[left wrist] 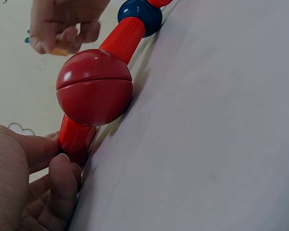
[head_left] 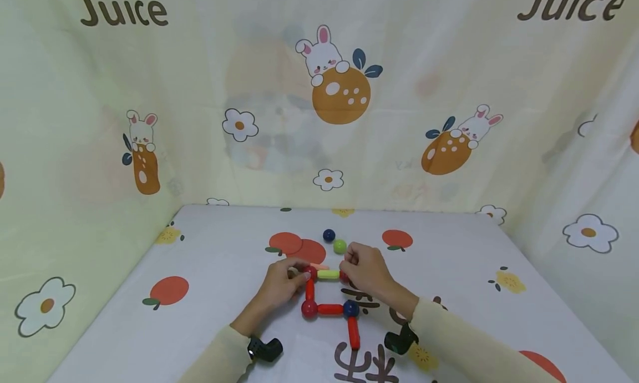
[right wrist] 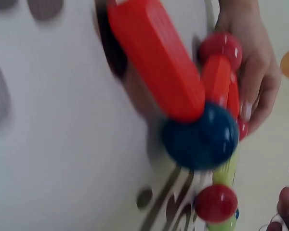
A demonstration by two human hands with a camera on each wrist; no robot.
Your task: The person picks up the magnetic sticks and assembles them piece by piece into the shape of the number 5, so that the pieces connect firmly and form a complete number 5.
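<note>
A ball-and-stick frame lies on the table. My left hand (head_left: 282,282) pinches its far-left red ball (head_left: 312,272). A red stick (head_left: 310,290) runs from there to the near-left red ball (head_left: 309,309). Another red stick (head_left: 330,310) links that to a dark blue ball (head_left: 351,308), from which a third red stick (head_left: 354,333) points towards me. A yellow-green stick (head_left: 328,274) joins the far-left ball to a red ball (right wrist: 216,203) on the right. Just above that ball is my right hand (head_left: 368,267), its fingers loosely bent and apparently holding nothing.
Behind the frame sit a loose dark blue ball (head_left: 329,236) and a green ball (head_left: 339,246). A pale orange stick (head_left: 319,266) shows just beyond the yellow-green one. Printed cloth covers the table (head_left: 224,233); a hanging curtain (head_left: 279,166) encloses its back and sides.
</note>
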